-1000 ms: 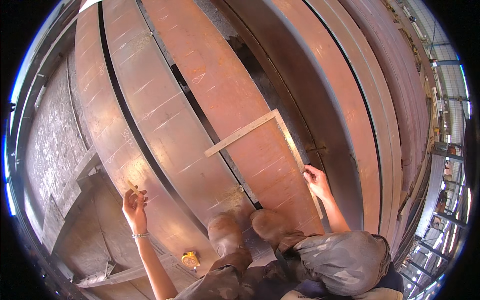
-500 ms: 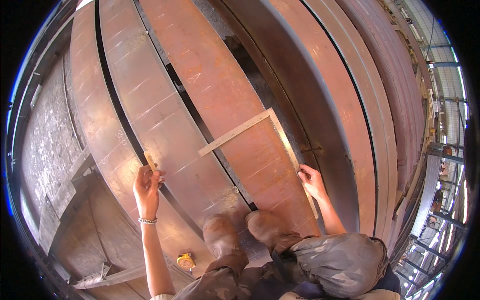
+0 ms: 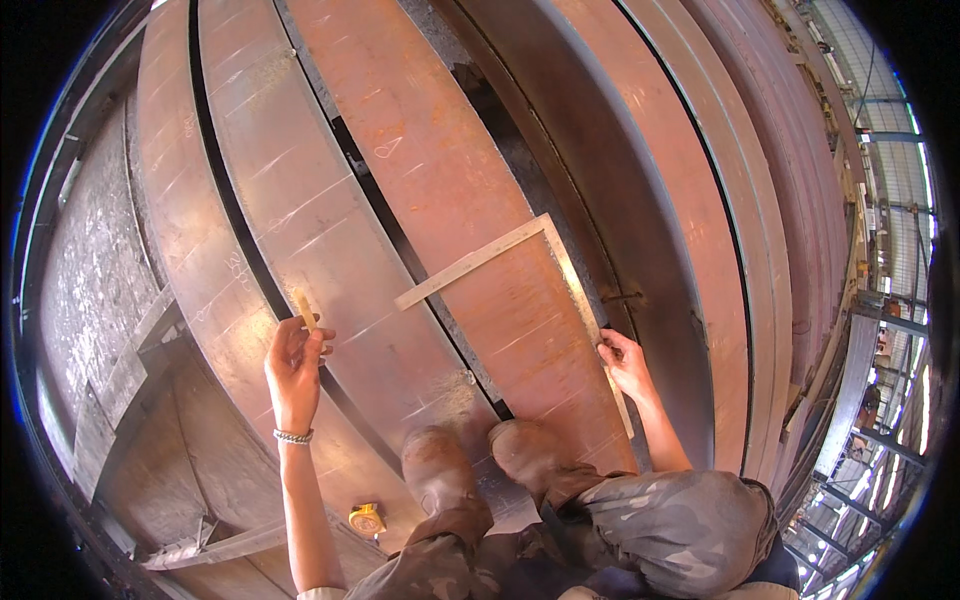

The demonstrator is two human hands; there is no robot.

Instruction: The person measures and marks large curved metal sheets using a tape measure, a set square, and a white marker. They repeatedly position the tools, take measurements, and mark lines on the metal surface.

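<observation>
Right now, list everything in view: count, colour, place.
steel plates: several long strips, rust-brown, laid side by side with dark gaps between, filling the frame
framing square: one, pale metal, L-shaped, lying flat on the plate ahead of the boots, long arm along that plate's right edge
marking stick: one, pale yellow, short, over the plate on the left
tape measure: one, yellow, low on the left plate near the left boot
bracelet: one, silver, on the left wrist
boots: two, worn brown, standing on the plates
left hand: pinches the marking stick
right hand: fingers rest on the square's long arm
</observation>
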